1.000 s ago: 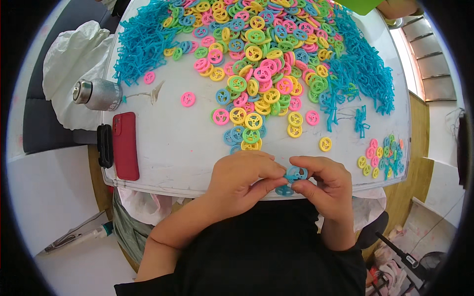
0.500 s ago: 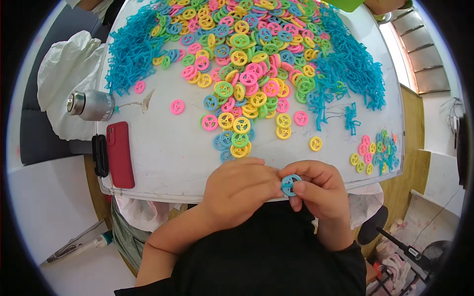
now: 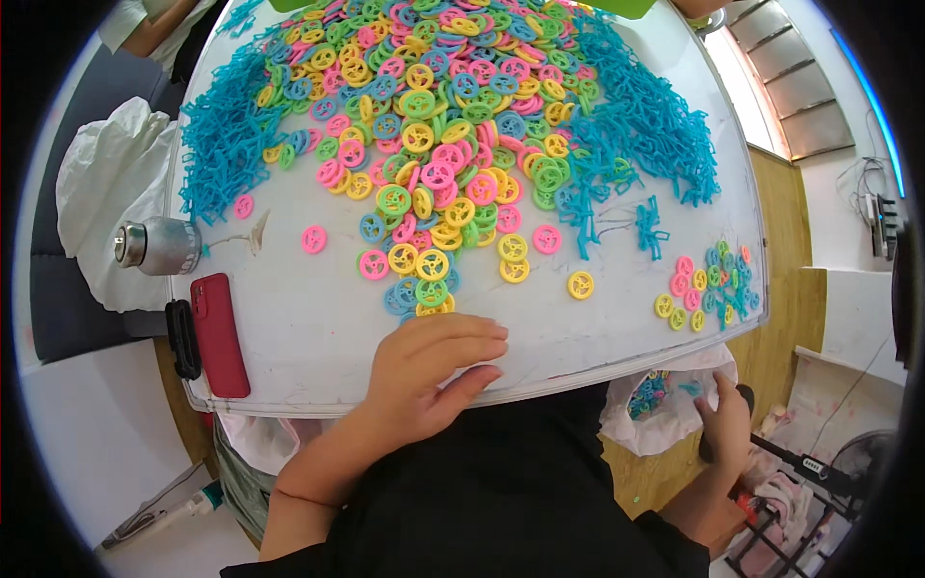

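My left hand (image 3: 429,371) rests at the table's near edge, fingers stretched and thumb apart, holding nothing. Just beyond it lie several stacked wheels: a green plastic wheel (image 3: 431,293), a yellow one (image 3: 433,265) and blue ones. My right hand (image 3: 725,419) is down beside the table, at the rim of a white bag (image 3: 665,435), with its thumb and forefinger apart and nothing between them. Near its fingertips a small blue piece (image 3: 691,388) shows blurred inside the bag's mouth. Deeper in the bag are several blue and coloured pieces (image 3: 647,396).
A large heap of coloured wheels (image 3: 462,106) covers the table's far middle, flanked by blue plastic connector piles (image 3: 226,135) (image 3: 655,125). A small mixed group (image 3: 713,284) lies right. A red phone (image 3: 220,332) and metal flask (image 3: 159,246) are left. Another person's arm (image 3: 159,29) shows far left.
My right hand has left my left hand, moving right and down to the white bag, and has let go of the blue wheel. My left hand's fingers have spread. The view has shifted.
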Demonstrator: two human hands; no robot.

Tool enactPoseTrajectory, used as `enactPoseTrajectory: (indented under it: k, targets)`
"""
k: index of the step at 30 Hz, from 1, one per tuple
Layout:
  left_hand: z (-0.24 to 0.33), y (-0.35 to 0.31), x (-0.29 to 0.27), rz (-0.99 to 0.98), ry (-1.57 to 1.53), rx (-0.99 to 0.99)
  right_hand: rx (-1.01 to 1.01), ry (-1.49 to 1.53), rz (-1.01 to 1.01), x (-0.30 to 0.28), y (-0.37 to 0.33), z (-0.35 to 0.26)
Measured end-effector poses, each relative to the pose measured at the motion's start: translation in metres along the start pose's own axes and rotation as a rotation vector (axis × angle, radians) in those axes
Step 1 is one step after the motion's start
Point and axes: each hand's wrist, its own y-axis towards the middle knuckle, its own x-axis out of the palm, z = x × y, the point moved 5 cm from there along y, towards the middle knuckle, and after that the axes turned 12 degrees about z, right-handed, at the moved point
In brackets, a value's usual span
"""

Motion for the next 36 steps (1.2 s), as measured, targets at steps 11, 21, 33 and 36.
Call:
enactPoseTrajectory:
  k: [11,21,33,36]
  targets:
    - [0.007,-0.006,0.007,0.008,0.072,-0.009,-0.307,0.568,0.33,-0.002,0.095,-0.249]
    - [0.009,-0.004,-0.01,0.15,0.128,0.051,-0.298,0.576,0.379,-0.024,0.08,-0.237]
    - [0.012,-0.001,0.005,-0.026,0.102,-0.001,-0.781,1.007,-0.203,-0.026,0.059,-0.285]
    - [0.007,-0.004,0.001,0.039,0.118,-0.053,-0.593,0.852,-0.036,-0.014,0.099,-0.286]
